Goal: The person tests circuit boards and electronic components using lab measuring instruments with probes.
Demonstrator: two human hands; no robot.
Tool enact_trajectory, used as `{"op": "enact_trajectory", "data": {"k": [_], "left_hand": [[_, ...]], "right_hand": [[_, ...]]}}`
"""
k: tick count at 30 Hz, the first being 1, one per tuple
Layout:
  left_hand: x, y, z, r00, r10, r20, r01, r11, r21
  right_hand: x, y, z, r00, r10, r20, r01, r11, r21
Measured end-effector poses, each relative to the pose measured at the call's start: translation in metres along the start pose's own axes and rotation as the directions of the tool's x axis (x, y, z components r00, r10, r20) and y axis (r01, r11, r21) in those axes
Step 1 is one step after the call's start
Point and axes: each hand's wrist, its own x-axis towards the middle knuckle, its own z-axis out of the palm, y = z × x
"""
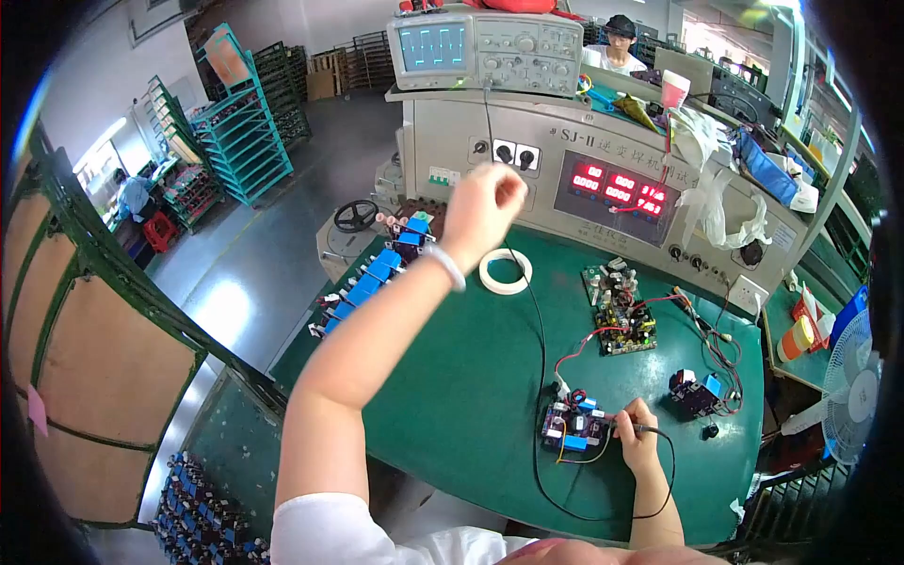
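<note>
My left hand (pixel 485 207) is raised in front of the test bench's control panel, just below two black knobs (pixel 515 157). Its fingers are curled together, and whatever they may hold is hidden. Low on the green tabletop, my right hand (pixel 640 435) pinches an oscilloscope probe (pixel 644 428) with a black cable. The probe points at the right edge of a small purple circuit board (pixel 574 424) with blue components. A red lead runs from that board up to a larger populated circuit board (pixel 621 315).
An oscilloscope (pixel 485 52) showing a square wave stands on the bench console. A roll of tape (pixel 506 271) and a row of blue-topped boards (pixel 372 280) lie on the table. Another board (pixel 695 393) sits at right near tangled leads. A white fan (pixel 852 395) is beyond the right edge.
</note>
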Motion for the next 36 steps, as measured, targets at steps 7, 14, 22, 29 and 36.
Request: {"op": "enact_trajectory", "data": {"k": [7, 14, 22, 29, 36], "left_hand": [[0.092, -0.032, 0.004, 0.972, -0.043, -0.233, 0.072, 0.990, 0.119], [0.147, -0.045, 0.022, 0.946, -0.004, -0.324, 0.118, 0.936, 0.332], [0.180, -0.053, 0.040, 0.953, -0.002, -0.302, 0.197, 0.763, 0.615], [0.180, -0.060, 0.053, 0.955, -0.019, -0.297, 0.219, 0.721, 0.657], [0.180, -0.065, 0.058, 0.956, 0.087, -0.281, 0.141, 0.703, 0.697]], "right_hand": [[-0.001, 0.000, -0.003, 1.000, -0.005, -0.010, 0.006, 1.000, 0.015], [-0.001, -0.004, -0.001, 1.000, -0.020, 0.008, 0.020, 1.000, -0.008], [-0.002, -0.001, -0.001, 1.000, -0.001, 0.015, 0.001, 1.000, -0.026], [-0.003, -0.001, -0.004, 1.000, 0.013, 0.008, -0.013, 1.000, -0.023], [-0.005, 0.004, -0.005, 0.999, 0.046, 0.002, -0.046, 0.999, -0.009]]}}
